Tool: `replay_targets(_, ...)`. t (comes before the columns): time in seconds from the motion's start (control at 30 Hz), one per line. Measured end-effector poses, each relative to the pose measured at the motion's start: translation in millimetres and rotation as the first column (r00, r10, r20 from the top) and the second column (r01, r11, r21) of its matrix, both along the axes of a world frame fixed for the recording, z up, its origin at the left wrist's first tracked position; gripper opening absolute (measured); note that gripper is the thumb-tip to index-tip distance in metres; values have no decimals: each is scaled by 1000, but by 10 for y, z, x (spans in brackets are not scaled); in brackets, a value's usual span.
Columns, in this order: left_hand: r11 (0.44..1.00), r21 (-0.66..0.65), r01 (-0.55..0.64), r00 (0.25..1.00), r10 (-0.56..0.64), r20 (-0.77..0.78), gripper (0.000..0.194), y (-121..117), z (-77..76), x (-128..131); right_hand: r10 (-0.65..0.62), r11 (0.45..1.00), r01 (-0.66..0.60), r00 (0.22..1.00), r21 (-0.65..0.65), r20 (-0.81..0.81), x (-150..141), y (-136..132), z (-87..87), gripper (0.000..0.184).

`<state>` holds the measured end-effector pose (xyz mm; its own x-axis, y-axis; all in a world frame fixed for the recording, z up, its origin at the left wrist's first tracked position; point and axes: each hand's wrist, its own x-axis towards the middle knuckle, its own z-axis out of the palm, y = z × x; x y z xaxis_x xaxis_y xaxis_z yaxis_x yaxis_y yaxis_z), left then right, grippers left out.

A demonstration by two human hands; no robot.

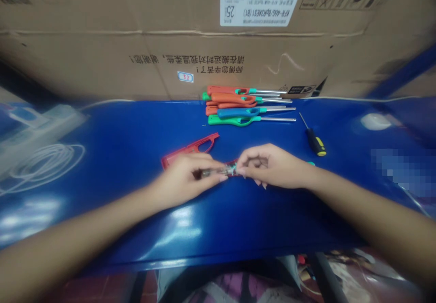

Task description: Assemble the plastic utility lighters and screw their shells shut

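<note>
My left hand (185, 178) and my right hand (269, 166) meet at the middle of the blue table (136, 203), both pinched on a small clear lighter insert (221, 171) with a metal tube. Its far end is hidden under my right fingers. A red lighter shell half (190, 150) lies flat just behind my left hand, partly covered by it.
A pile of several long-nosed lighters (247, 105) in orange, blue and green lies at the back. A black-and-yellow screwdriver (315, 140) rests to the right of it. A cardboard box (204, 35) walls the back. A white coiled cable (44, 162) and power strip sit at left.
</note>
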<state>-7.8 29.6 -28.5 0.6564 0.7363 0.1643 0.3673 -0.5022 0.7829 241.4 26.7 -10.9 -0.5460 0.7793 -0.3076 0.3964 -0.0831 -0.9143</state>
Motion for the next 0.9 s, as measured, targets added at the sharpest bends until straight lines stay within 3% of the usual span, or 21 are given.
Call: replay_targets(0.9, 995, -97, -39, 999, 40, 9, 22, -87, 9, 76, -67, 997, 68, 997, 34, -28, -59, -13, 4, 17)
